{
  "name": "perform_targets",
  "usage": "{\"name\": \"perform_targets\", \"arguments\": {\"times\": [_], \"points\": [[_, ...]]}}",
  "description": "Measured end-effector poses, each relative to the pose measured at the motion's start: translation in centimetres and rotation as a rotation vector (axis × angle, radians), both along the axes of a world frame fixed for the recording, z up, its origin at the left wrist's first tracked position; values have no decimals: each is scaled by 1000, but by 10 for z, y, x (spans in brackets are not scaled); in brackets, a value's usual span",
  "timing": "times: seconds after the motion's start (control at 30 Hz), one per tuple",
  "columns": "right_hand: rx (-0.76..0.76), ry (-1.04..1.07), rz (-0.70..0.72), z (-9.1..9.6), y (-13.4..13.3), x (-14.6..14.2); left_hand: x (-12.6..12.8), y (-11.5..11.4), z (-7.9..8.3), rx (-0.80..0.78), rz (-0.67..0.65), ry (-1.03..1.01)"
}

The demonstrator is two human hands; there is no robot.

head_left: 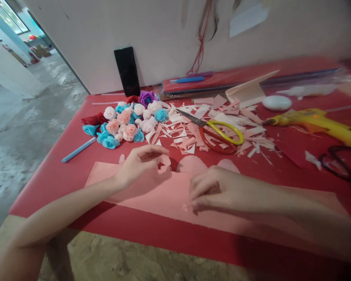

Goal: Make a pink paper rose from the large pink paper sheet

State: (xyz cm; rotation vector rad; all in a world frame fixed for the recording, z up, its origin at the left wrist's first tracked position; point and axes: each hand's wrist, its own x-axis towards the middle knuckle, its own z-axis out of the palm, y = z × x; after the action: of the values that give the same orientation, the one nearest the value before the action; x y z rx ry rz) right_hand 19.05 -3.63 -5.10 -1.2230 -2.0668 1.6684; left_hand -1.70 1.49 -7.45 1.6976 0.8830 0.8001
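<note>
My left hand (142, 162) hovers over the pink paper sheet (152, 193) and pinches a small pink paper petal (164, 163) between thumb and fingers. My right hand (213, 191) rests on the same sheet with its fingers curled and pressed down on a tiny pink scrap (185, 207). Rounded pink petal cut-outs (191, 164) lie just beyond both hands. Scissors with yellow and red handles (219, 132) lie among pink paper scraps (190, 125) behind them.
A cluster of pink, white, blue and purple paper roses (128, 121) sits at the back left of the red table (55, 171). A yellow glue gun (321, 123) lies at right, a blue pen (78, 150) at left, a black phone (127, 72) against the wall.
</note>
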Motion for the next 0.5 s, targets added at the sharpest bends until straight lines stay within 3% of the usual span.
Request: {"name": "perform_targets", "arguments": {"times": [0.2,0.33,0.5], "points": [[209,198,-444,7,-8,-10,3,-11,5,-46,23,-82],[280,215,-529,9,-12,-13,6,-20,8,-62,20,-137],[399,278,-531,10,-16,-17,11,-27,11,-71,17,-219]]}}
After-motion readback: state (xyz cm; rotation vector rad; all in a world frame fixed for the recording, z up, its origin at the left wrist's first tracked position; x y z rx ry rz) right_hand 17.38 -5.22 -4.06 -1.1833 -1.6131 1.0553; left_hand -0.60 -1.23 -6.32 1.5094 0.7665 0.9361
